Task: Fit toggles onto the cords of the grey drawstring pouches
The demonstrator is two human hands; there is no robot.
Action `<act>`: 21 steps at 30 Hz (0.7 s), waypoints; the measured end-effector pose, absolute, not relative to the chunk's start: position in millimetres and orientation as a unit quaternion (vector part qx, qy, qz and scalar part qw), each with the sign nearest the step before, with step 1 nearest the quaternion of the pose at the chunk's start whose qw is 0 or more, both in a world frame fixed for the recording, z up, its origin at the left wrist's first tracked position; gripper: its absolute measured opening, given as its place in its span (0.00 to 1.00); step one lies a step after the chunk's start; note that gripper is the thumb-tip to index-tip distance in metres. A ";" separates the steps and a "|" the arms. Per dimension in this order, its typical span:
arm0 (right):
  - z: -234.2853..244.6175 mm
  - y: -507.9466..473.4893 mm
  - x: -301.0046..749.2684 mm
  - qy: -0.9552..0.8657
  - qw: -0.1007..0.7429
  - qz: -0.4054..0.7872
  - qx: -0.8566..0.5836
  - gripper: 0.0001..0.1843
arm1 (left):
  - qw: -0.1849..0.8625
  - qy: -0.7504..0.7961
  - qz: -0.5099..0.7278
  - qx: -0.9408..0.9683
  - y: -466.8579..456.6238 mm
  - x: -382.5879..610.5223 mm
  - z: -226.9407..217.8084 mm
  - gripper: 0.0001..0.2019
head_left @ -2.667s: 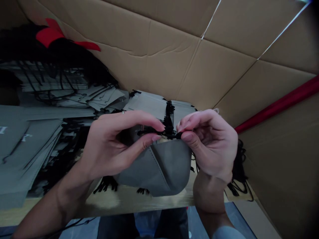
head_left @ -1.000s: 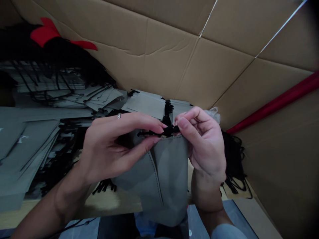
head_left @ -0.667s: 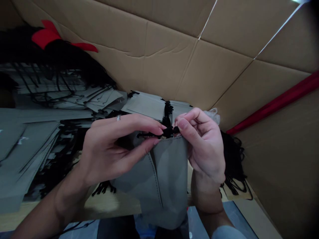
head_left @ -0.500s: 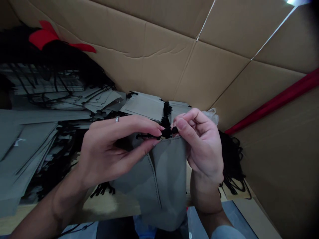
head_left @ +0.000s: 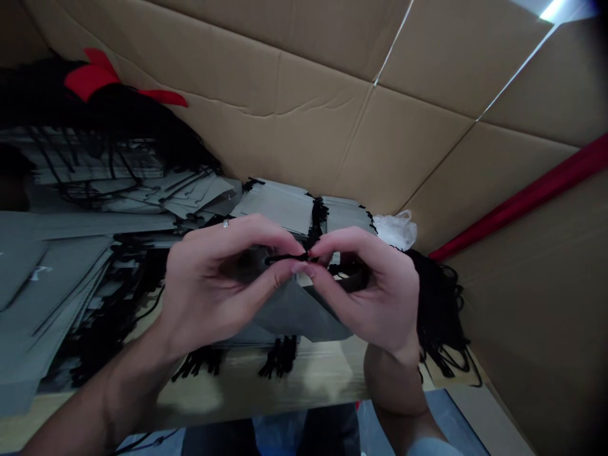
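Observation:
My left hand point(head_left: 209, 288), with a ring on one finger, pinches a black cord point(head_left: 287, 258) between thumb and forefinger. Against its fingertips, my right hand point(head_left: 380, 294) pinches the same cord, thumb and forefinger closed. The exact spot between the fingertips is hidden. Below the hands hangs a grey fabric pouch point(head_left: 301, 310), folded and tilted, its top edge partly covered by my fingers. Beneath it, bundled black cord ends point(head_left: 279, 356) stick out over the table's front.
Grey pouches with black cords lie stacked at left point(head_left: 71, 278) and at the back point(head_left: 278, 206). Black cords point(head_left: 439, 310) hang in a heap at right, near a clear plastic bag point(head_left: 398, 229). A cardboard wall point(head_left: 308, 101) rises behind the wooden table point(head_left: 223, 392).
My right hand has turned and come in against the left fingertips. The pouch, earlier hanging down past the table edge, is now raised and folded, uncovering cord ends beneath.

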State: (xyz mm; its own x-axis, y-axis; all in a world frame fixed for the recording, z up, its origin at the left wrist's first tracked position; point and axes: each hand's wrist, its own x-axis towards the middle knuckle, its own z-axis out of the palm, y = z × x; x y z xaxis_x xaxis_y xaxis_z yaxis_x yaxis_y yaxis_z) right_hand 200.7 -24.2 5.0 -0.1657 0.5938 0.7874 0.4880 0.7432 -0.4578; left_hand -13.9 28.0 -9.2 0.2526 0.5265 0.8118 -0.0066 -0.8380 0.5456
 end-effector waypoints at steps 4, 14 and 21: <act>1.6 -18.1 197.7 -0.763 0.559 0.010 -0.324 0.13 | 0.247 0.190 0.591 0.744 24.7 -13.2 -13.5 0.12; 3.3 -17.3 198.1 -0.769 0.565 -0.039 -0.295 0.12 | 0.246 0.178 0.577 0.758 27.6 -15.1 -12.5 0.09; 4.5 -19.0 198.4 -0.786 0.532 -0.059 -0.309 0.10 | 0.122 0.142 0.566 0.803 34.1 -16.4 -13.6 0.12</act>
